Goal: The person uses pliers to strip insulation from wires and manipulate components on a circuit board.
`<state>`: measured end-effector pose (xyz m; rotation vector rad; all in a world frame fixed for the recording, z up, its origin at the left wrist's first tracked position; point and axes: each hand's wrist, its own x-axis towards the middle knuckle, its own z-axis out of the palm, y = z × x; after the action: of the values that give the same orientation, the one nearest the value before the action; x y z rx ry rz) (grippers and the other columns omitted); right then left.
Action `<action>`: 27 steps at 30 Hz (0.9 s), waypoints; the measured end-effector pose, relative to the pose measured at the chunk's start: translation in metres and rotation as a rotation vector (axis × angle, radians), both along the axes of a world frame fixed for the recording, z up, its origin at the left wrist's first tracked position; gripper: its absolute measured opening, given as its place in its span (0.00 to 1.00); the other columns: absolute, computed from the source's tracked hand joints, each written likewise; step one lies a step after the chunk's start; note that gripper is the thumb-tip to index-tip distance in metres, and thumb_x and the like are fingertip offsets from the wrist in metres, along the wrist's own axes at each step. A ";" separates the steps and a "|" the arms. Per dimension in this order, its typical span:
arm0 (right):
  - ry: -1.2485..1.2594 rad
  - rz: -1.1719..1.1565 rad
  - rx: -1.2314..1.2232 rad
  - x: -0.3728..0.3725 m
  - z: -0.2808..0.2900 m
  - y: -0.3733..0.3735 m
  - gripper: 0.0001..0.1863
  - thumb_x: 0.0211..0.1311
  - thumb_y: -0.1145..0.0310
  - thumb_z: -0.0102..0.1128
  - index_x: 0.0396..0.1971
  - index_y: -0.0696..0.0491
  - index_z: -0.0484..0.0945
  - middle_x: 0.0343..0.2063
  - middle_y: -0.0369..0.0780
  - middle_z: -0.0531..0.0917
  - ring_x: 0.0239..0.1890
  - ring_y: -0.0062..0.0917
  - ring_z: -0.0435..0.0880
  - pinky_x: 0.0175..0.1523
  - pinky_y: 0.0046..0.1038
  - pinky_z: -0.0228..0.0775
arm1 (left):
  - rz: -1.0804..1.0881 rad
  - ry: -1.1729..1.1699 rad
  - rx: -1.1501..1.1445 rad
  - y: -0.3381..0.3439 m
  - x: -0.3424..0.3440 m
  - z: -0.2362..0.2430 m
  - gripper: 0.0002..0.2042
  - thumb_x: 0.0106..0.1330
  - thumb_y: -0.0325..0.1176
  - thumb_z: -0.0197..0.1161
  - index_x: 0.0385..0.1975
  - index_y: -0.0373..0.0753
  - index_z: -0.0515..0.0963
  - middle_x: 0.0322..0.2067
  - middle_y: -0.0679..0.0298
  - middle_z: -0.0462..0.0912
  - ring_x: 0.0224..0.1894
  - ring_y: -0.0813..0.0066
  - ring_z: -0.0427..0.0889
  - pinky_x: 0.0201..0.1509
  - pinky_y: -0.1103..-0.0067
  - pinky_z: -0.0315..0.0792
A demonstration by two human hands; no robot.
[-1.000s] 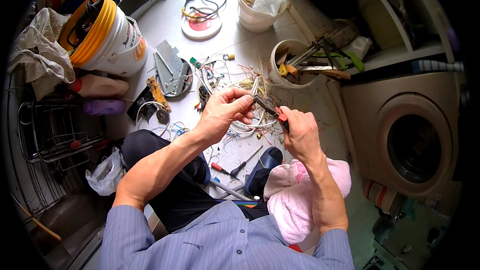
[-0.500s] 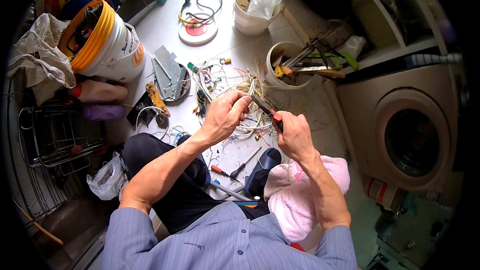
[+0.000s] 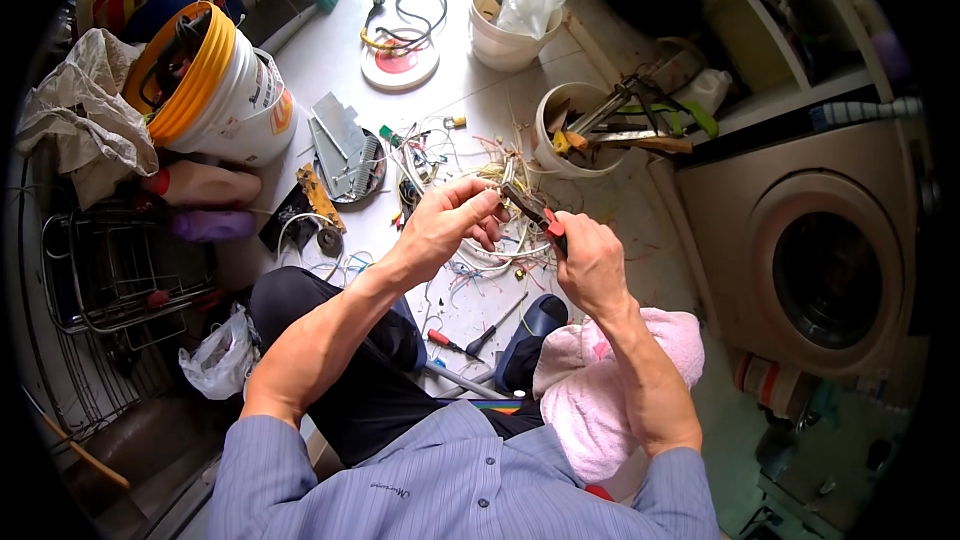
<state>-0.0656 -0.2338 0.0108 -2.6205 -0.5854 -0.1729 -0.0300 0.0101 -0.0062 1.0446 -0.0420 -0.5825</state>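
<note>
My right hand point(image 3: 592, 262) is closed round the red and black handles of a pair of pliers point(image 3: 527, 206). Their dark jaws point up and left, at the fingertips of my left hand point(image 3: 452, 220). Thumb and forefinger of that hand pinch a wire point(image 3: 493, 192), of which only a small pale bit shows by the jaws. Below and beyond both hands spreads a tangled heap of wires point(image 3: 490, 258) in white, yellow, red and other colours. On the floor near my feet lie a red-handled screwdriver point(image 3: 444, 340) and a black-handled one point(image 3: 484, 338).
Left of the heap, a dark tray point(image 3: 374, 176) carries grey metal plates. A yellow-and-white bucket point(image 3: 225, 105) stands far left. At the far right are a tool bucket point(image 3: 548, 152) and a washing machine point(image 3: 725, 230). A pink towel point(image 3: 585, 415) lies over my right leg.
The plier handles have opened slightly, and the jaws have shifted a little at my left fingertips. My left fingers have spread somewhat. The view has moved slightly.
</note>
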 end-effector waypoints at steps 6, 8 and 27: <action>-0.149 -0.009 -0.055 0.007 0.005 -0.002 0.23 0.48 0.79 0.64 0.48 0.58 0.75 0.33 0.43 0.79 0.36 0.38 0.78 0.40 0.36 0.66 | 0.016 0.045 -0.185 0.002 -0.002 0.007 0.19 0.75 0.30 0.56 0.61 0.29 0.72 0.46 0.48 0.83 0.40 0.67 0.85 0.40 0.75 0.82; -0.178 0.001 -0.044 0.009 0.006 -0.002 0.24 0.47 0.80 0.63 0.49 0.58 0.76 0.33 0.43 0.79 0.35 0.38 0.78 0.40 0.35 0.65 | 0.006 0.108 -0.296 0.005 0.001 0.007 0.18 0.74 0.28 0.55 0.60 0.28 0.72 0.47 0.46 0.82 0.40 0.65 0.85 0.41 0.74 0.83; -0.018 -0.014 -0.047 0.003 0.013 0.001 0.20 0.51 0.79 0.63 0.47 0.57 0.76 0.31 0.43 0.79 0.35 0.38 0.79 0.41 0.36 0.65 | 0.047 0.045 -0.023 -0.001 -0.002 0.009 0.18 0.72 0.32 0.62 0.58 0.29 0.75 0.43 0.55 0.85 0.37 0.75 0.85 0.38 0.82 0.80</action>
<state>-0.0623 -0.2333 0.0243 -2.6713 -0.5840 -0.1901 -0.0324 0.0087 0.0025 1.0072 0.0152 -0.5617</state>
